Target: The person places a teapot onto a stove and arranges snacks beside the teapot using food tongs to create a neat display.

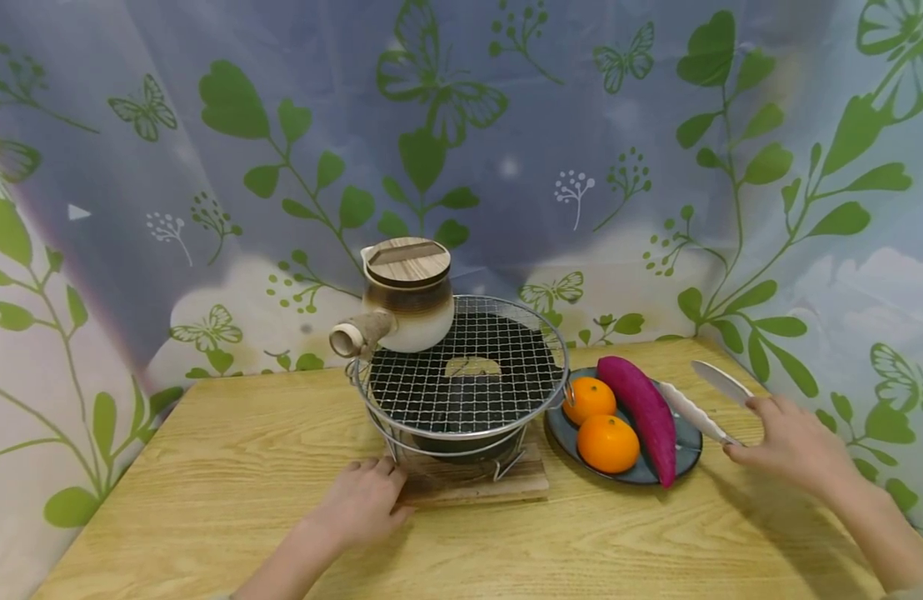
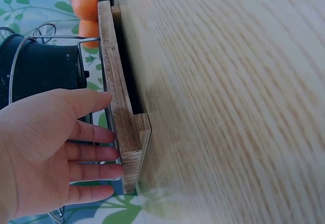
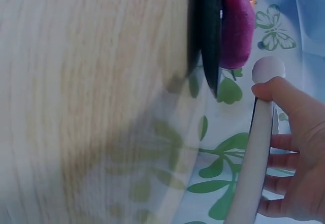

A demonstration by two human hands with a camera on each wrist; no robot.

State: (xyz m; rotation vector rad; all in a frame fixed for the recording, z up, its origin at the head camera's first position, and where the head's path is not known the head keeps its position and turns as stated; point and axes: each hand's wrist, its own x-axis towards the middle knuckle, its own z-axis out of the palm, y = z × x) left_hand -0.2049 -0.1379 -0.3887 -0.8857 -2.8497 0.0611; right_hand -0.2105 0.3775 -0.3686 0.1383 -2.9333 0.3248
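Observation:
My right hand [image 1: 799, 442] grips a pair of pale-tipped metal tongs [image 1: 690, 412], their arms spread apart, at the right of the dark plate [image 1: 688, 446]. In the right wrist view the thumb lies on one arm of the tongs [image 3: 251, 168] and the fingers are along its far side. My left hand [image 1: 364, 504] is at the left end of the wooden board [image 1: 499, 493] under the grill. Seen from the left wrist, its fingers are nearly straight, with the fingertips against the side of the board [image 2: 119, 102]. Both hands are bare.
A side-handled teapot [image 1: 412, 321] with a wooden lid stands on the back left of the round wire mesh [image 1: 409, 400], above a dark brazier [image 1: 461, 446]. On the plate lie two oranges [image 1: 608, 444] and a purple sweet potato [image 1: 645, 404]. A patterned cloth [image 1: 506, 167] hangs behind.

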